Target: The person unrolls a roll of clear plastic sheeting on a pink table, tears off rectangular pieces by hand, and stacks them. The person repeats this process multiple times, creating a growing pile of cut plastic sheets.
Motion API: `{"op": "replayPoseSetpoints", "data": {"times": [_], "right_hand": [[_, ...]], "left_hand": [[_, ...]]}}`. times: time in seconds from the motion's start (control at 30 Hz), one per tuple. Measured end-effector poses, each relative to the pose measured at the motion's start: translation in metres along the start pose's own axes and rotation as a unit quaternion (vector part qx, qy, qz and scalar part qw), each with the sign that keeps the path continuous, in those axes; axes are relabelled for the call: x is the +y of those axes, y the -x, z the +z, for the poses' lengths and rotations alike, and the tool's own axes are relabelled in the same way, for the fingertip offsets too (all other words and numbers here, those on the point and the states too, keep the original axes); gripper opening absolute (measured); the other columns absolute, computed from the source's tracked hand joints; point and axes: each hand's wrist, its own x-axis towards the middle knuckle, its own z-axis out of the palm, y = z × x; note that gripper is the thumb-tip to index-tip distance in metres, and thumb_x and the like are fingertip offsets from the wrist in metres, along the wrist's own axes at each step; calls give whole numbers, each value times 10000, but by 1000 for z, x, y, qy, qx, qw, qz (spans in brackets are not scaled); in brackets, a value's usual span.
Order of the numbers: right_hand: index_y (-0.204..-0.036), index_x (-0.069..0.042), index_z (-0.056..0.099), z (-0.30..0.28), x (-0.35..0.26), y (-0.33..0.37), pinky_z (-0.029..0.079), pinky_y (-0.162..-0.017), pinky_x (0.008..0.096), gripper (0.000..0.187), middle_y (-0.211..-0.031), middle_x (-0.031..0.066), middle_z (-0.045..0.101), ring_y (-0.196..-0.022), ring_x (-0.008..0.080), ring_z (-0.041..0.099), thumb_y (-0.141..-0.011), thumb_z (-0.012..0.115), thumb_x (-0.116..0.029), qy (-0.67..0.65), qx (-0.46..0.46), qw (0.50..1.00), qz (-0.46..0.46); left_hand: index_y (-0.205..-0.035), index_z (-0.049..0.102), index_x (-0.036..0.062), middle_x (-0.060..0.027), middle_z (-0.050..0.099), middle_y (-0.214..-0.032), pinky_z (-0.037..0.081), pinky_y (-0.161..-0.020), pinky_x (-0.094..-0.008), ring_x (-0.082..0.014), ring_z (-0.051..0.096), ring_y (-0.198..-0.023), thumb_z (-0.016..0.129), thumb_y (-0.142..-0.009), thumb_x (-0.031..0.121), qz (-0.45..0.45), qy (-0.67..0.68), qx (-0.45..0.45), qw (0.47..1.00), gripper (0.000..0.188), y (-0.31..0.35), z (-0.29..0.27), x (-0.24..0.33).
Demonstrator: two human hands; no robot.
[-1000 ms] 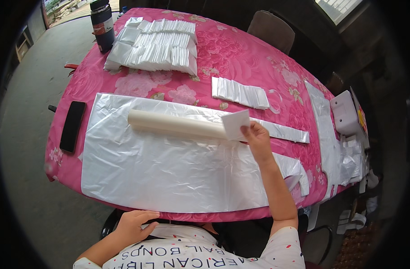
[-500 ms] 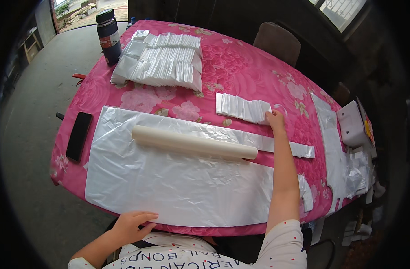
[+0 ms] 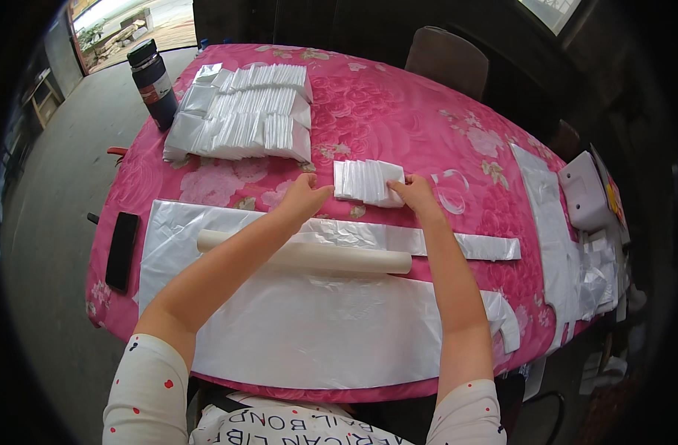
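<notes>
A short row of folded white plastic bags (image 3: 365,183) lies overlapped on the pink flowered tablecloth, beyond the tube. At its right end, my right hand (image 3: 414,196) grips the last bags between thumb and fingers. My left hand (image 3: 307,197) has its fingers apart at the row's left end, the fingertips close to or touching it. Beneath my forearms a large flat sheet of white plastic bags (image 3: 324,326) covers the near part of the table. On that sheet rests a cream-coloured tube (image 3: 339,257), partly hidden by my left forearm.
Several packed rows of folded bags (image 3: 242,111) stand at the far left, beside a dark flask (image 3: 155,89). A black phone (image 3: 122,252) lies near the left edge. More flat white bags (image 3: 539,222) and a white container (image 3: 582,191) occupy the right side. Beyond is a chair (image 3: 449,63).
My left hand has come from the near edge up to the left end of the bag row. The row is shorter and more tightly bunched, with my right hand moved left.
</notes>
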Motion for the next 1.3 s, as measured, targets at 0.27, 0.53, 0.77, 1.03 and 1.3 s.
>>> {"op": "replayPoseSetpoints", "data": {"times": [0.27, 0.53, 0.77, 1.03, 1.3], "right_hand": [[-903, 29, 642, 32, -34, 10, 473, -577, 289, 385, -776, 109, 651, -655, 162, 610, -706, 735, -289, -45, -67, 997, 7], [-1040, 12, 554, 46, -58, 41, 479, -678, 279, 401, -900, 80, 628, -786, 154, 600, -754, 719, -217, -155, -78, 982, -82], [-1302, 0, 344, 39, -85, 170, 419, -894, 319, 651, -1212, 144, 491, -1092, 212, 505, -774, 694, -152, -309, -140, 921, -192], [-1418, -30, 100, 85, -25, 293, 222, -1015, 422, 1034, -1299, 120, 424, -1200, 301, 357, -631, 756, -171, -32, -79, 943, -322], [-1407, -4, 97, 101, -5, 301, 250, -997, 419, 1114, -1203, 111, 461, -1135, 311, 401, -568, 797, -219, 60, -19, 934, -352]], "left_hand": [[-1036, 571, -37, -89, 614, -877, 444, -663, -300, -166, 565, -758, 706, -738, 435, -92, 33, -79, 992, 574, -29, 24, 43], [-1074, 546, -32, -130, 601, -1010, 474, -763, -317, -210, 595, -912, 697, -752, 368, -30, 95, -49, 994, 535, -49, 40, 8], [-1069, 465, 12, -71, 577, -937, 450, -757, -265, -124, 538, -880, 698, -788, 252, 226, 250, -67, 939, 437, 98, 5, 26], [-1185, 390, 31, -120, 497, -1107, 409, -861, -360, -255, 500, -1014, 842, -585, 296, 348, 31, -45, 936, 796, 205, -17, -83], [-1252, 357, 59, -156, 388, -1259, 349, -959, -410, -332, 412, -1155, 847, -548, 208, 437, -81, -49, 895, 871, 213, -18, -87]]}}
